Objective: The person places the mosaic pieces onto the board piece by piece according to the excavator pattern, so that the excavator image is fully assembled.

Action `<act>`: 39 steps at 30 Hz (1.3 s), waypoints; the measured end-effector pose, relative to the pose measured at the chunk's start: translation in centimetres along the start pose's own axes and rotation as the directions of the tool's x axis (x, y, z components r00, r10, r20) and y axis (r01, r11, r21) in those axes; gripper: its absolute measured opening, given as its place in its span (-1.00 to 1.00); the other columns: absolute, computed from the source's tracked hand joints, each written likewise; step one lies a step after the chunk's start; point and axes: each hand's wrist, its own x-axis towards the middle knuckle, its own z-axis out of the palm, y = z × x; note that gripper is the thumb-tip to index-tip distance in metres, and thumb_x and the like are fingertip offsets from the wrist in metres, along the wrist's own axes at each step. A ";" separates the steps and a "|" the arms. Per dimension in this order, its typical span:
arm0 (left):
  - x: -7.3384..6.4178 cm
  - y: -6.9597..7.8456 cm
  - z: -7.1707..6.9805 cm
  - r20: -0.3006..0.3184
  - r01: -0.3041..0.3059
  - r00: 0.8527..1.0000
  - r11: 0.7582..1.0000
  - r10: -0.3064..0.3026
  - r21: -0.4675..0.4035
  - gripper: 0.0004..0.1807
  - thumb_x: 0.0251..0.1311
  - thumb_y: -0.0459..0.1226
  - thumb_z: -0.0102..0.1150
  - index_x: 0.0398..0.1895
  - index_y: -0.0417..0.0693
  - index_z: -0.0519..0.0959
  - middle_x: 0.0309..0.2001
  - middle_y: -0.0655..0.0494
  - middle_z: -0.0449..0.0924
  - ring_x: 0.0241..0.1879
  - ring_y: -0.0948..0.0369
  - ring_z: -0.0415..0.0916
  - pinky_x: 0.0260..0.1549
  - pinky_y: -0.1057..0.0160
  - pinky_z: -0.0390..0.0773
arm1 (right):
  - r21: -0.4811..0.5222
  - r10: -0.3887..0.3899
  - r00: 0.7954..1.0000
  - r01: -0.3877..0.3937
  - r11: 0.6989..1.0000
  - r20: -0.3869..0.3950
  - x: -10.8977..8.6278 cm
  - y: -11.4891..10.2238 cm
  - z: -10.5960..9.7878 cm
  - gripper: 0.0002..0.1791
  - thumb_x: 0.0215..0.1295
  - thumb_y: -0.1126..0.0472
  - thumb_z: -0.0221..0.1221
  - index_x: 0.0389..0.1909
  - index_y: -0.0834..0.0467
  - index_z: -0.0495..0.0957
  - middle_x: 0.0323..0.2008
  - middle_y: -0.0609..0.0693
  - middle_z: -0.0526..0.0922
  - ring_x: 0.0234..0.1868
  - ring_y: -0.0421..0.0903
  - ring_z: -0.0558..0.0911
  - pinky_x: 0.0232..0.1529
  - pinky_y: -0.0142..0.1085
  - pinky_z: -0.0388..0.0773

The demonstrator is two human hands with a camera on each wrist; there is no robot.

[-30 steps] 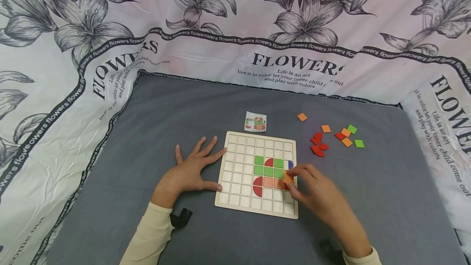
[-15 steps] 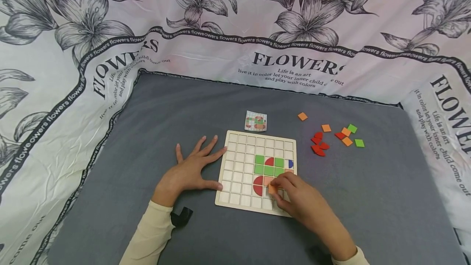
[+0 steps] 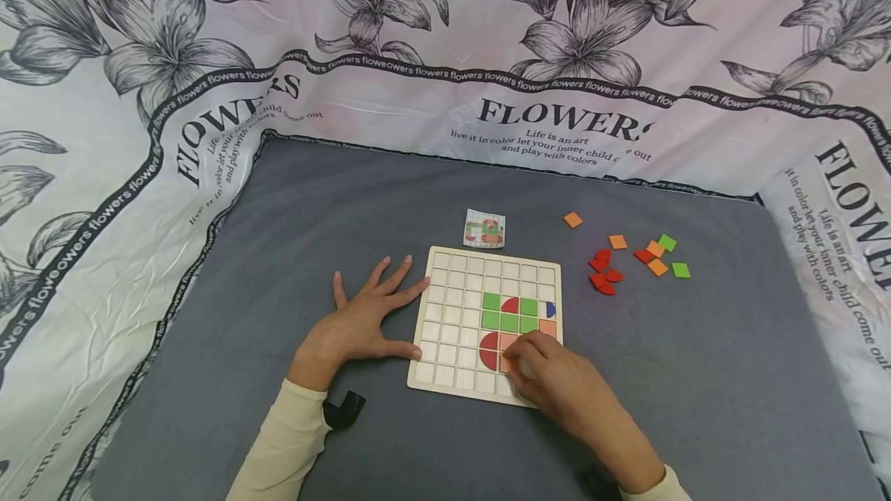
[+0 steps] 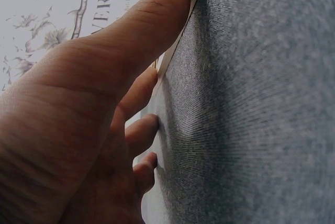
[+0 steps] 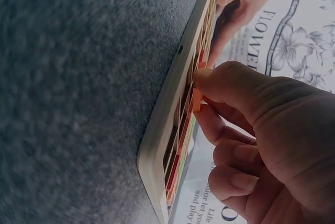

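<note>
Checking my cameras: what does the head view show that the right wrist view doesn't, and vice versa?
Head only: the picture card and loose pieces right of the board.
Right wrist only: a dark mark on the board's side edge, and two curled fingers of the right hand.
Both: board, left hand, and right hand pinching an orange piece.

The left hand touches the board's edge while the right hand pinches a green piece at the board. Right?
Not quite: the piece is orange, as the right wrist view shows. The left hand does touch the board, and the right hand pinches that piece.
</note>
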 end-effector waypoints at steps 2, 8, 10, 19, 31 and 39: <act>0.0 0.0 0.0 0.000 0.001 1.000 1.000 -0.001 0.002 0.24 -0.06 0.35 0.56 0.70 0.40 0.14 0.74 0.18 -0.18 0.72 -0.07 -0.37 0.28 -0.67 -0.61 | -0.011 -0.002 1.000 0.002 1.000 -0.006 0.0 -0.1 0.0 -0.64 0.05 0.21 0.62 -0.14 0.04 0.72 -0.17 -0.11 0.65 -0.26 -0.22 0.66 -0.42 -0.29 0.66; -0.1 0.0 -0.1 0.005 0.006 1.000 1.000 -0.006 0.001 0.25 -0.06 0.35 0.56 0.71 0.40 0.14 0.74 0.18 -0.19 0.72 -0.07 -0.38 0.28 -0.67 -0.61 | -0.020 0.008 1.000 -0.008 1.000 0.013 0.1 -0.4 -0.1 -0.65 0.08 0.19 0.62 -0.13 0.06 0.74 -0.18 -0.09 0.66 -0.30 -0.22 0.66 -0.48 -0.31 0.63; -0.2 0.0 -0.1 0.008 0.007 1.000 1.000 -0.007 0.001 0.25 -0.06 0.35 0.56 0.71 0.41 0.13 0.74 0.18 -0.20 0.72 -0.07 -0.38 0.28 -0.67 -0.61 | -0.024 0.013 1.000 -0.013 1.000 0.027 0.0 -0.5 -0.2 -0.65 0.09 0.17 0.62 -0.12 0.05 0.74 -0.17 -0.09 0.66 -0.29 -0.23 0.66 -0.46 -0.31 0.64; -0.1 0.0 -0.1 0.004 0.002 1.000 1.000 -0.002 0.002 0.24 -0.05 0.34 0.56 0.71 0.40 0.14 0.74 0.18 -0.18 0.72 -0.07 -0.38 0.29 -0.67 -0.61 | -0.034 0.028 0.998 -0.027 0.999 0.047 -0.1 -0.5 -0.1 -0.68 0.14 0.14 0.60 -0.10 0.02 0.76 -0.18 -0.10 0.64 -0.31 -0.24 0.64 -0.48 -0.33 0.63; -0.1 0.1 -0.1 0.006 -0.003 1.000 1.000 0.003 -0.001 0.23 -0.05 0.34 0.56 0.70 0.39 0.15 0.74 0.16 -0.18 0.72 -0.07 -0.37 0.28 -0.67 -0.61 | -0.046 0.071 0.994 -0.067 0.997 0.082 -0.1 -0.7 -0.1 -0.66 0.14 0.14 0.61 -0.07 0.01 0.78 -0.15 -0.11 0.66 -0.26 -0.26 0.64 -0.40 -0.33 0.67; -0.1 0.1 -0.1 0.002 -0.005 1.000 1.000 0.005 -0.002 0.23 -0.05 0.34 0.56 0.70 0.39 0.15 0.74 0.17 -0.18 0.72 -0.07 -0.37 0.28 -0.67 -0.61 | -0.055 0.080 0.994 -0.075 0.996 0.078 -0.1 -0.8 0.0 -0.65 0.12 0.14 0.62 -0.07 0.01 0.78 -0.15 -0.10 0.66 -0.28 -0.25 0.64 -0.42 -0.35 0.66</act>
